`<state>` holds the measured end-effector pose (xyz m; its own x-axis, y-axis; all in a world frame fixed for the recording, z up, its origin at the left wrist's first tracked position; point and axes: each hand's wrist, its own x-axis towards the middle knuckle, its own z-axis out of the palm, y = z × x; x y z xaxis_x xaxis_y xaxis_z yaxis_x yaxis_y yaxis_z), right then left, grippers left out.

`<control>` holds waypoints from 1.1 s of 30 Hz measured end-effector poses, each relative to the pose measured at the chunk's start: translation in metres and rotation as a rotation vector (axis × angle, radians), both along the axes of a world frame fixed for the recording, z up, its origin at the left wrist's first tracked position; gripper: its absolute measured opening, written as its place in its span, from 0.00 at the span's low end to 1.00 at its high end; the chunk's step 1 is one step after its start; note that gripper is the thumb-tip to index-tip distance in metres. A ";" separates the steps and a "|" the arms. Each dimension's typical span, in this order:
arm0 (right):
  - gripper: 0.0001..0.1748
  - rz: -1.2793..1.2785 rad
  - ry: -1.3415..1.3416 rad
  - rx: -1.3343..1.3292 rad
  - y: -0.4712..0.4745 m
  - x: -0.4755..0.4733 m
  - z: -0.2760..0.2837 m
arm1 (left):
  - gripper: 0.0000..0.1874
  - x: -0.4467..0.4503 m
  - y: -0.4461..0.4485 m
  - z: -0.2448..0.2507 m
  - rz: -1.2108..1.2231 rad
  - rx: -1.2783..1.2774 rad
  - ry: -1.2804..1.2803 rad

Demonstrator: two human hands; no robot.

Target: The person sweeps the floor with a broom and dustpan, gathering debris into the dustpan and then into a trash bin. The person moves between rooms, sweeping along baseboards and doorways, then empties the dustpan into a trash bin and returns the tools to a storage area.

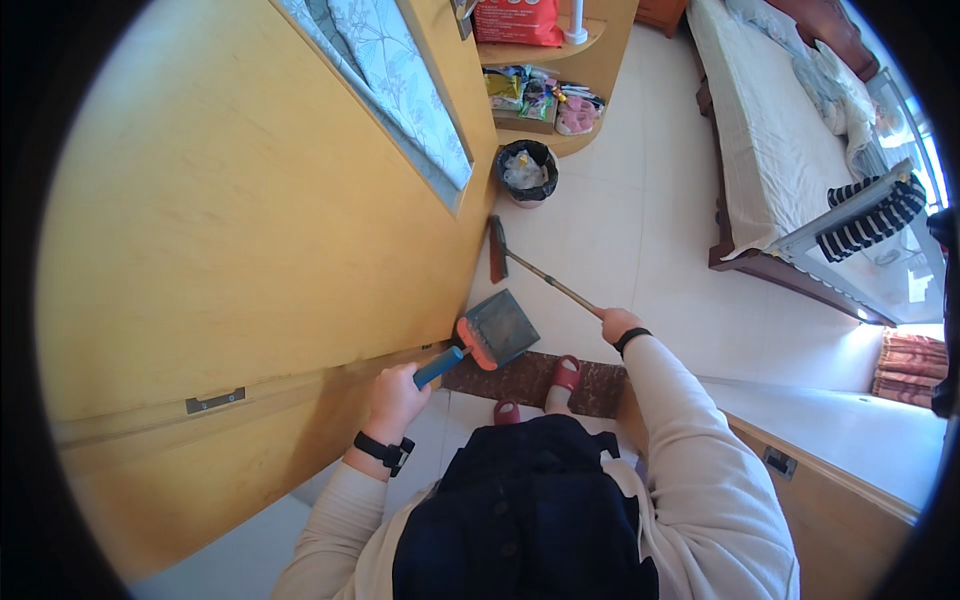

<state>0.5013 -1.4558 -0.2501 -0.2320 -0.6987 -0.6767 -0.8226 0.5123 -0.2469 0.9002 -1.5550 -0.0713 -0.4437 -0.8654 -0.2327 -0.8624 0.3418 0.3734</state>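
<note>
My left hand [399, 399] grips the blue handle of a dustpan [507, 330], whose grey pan and orange back edge lie low by the dark stone threshold [596, 382]. Bits of dirt seem to lie in the pan. Held in my right hand [622, 325] is the upper end of a broom [551, 280]. Its pole slants up and left across the pale floor to a brush head [498, 250] with reddish bristles, beside the open wooden door. The brush head is apart from the dustpan, just beyond its front edge.
A wooden door [247, 202] fills the left side. Past the broom stands a waste bin [528, 174] with a black liner and some rubbish, below corner shelves [585, 146] full of small items. To the right is a bed [757, 172] with a wooden frame. My red slippers [568, 373] are at the threshold.
</note>
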 end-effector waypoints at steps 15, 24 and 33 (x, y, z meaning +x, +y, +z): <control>0.26 0.027 0.166 0.122 0.123 -0.083 0.105 | 0.08 0.015 -0.013 0.012 -0.039 -0.009 0.023; 0.27 0.410 0.193 0.376 0.124 -0.095 0.122 | 0.10 0.055 0.014 0.080 -0.079 -0.074 0.142; 0.29 0.490 0.392 0.404 0.082 -0.162 0.108 | 0.06 0.039 0.015 0.099 0.089 -0.068 0.120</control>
<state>0.3397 -1.3733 -0.1419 -0.2354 -0.4983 -0.8344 -0.9689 0.0532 0.2416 0.9387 -1.5401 0.0280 -0.3853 -0.9147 -0.1221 -0.8410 0.2937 0.4543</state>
